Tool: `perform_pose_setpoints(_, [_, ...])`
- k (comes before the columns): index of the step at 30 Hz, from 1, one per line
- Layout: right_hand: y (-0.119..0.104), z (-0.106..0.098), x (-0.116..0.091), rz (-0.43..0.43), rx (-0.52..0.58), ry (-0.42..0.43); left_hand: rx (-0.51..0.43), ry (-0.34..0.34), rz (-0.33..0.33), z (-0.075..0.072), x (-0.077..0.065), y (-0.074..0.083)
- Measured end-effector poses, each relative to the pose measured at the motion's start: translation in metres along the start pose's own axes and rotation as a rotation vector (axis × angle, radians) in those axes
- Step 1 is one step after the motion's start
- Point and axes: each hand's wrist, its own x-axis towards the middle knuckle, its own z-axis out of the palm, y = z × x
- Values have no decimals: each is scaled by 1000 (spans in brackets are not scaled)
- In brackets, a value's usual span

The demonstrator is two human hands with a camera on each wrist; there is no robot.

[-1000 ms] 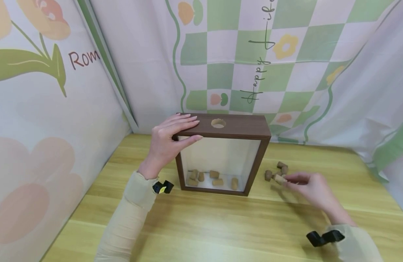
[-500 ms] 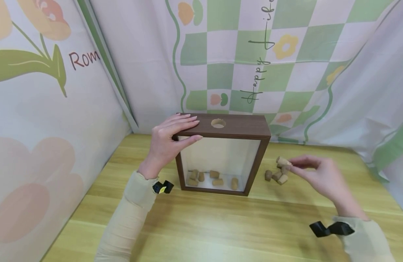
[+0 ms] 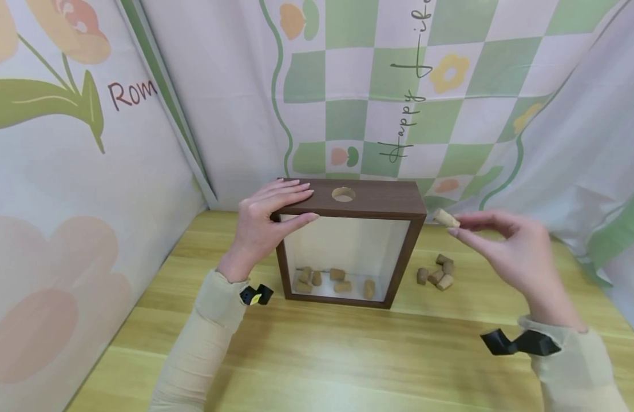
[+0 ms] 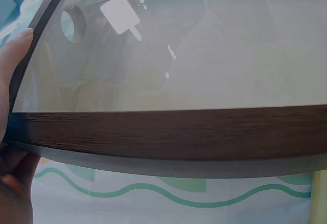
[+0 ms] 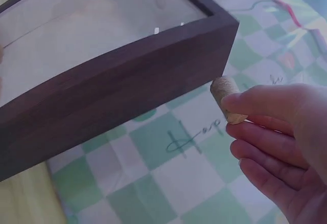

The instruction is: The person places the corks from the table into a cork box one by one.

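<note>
A dark brown wooden box frame (image 3: 369, 197) with a clear front stands upright on the table, a round hole (image 3: 344, 194) in its top. Several corks (image 3: 341, 285) lie inside at the bottom. My left hand (image 3: 268, 214) rests on the top left corner, fingers flat along the top and thumb along the front edge. In the left wrist view, the thumb (image 4: 18, 52) touches the frame's edge. My right hand (image 3: 512, 246) pinches a pale cork (image 3: 444, 218) between thumb and fingers, raised beside the box's upper right corner. The right wrist view shows this cork (image 5: 227, 100) close to the frame's corner.
Several loose corks (image 3: 436, 276) lie in a small group on the wooden table (image 3: 348, 355), right of the box. A green-and-white checked curtain (image 3: 394, 74) hangs behind it. A flower-printed white panel (image 3: 142, 189) borders the left side.
My right hand has picked a cork from the loose group and lifted it up to the height of the box's top. The left hand and the box have stayed in place.
</note>
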Motion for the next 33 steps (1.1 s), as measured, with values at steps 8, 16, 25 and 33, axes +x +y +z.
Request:
perform_pose_setpoints(8, [-36,-4,20,-126,122,63,1,2,3,0,0,0])
perform_pose_setpoints(16, [-66,0,34,-208,136,68,2,5,6,1,1,0])
perform_pose_setpoints(25, [-88,15,46,-198,165,8,8,-1,3,1,0,0])
perform_pose_setpoints(33, [-105,30,62,-219,232,-90,14,-3,-4,0,0,1])
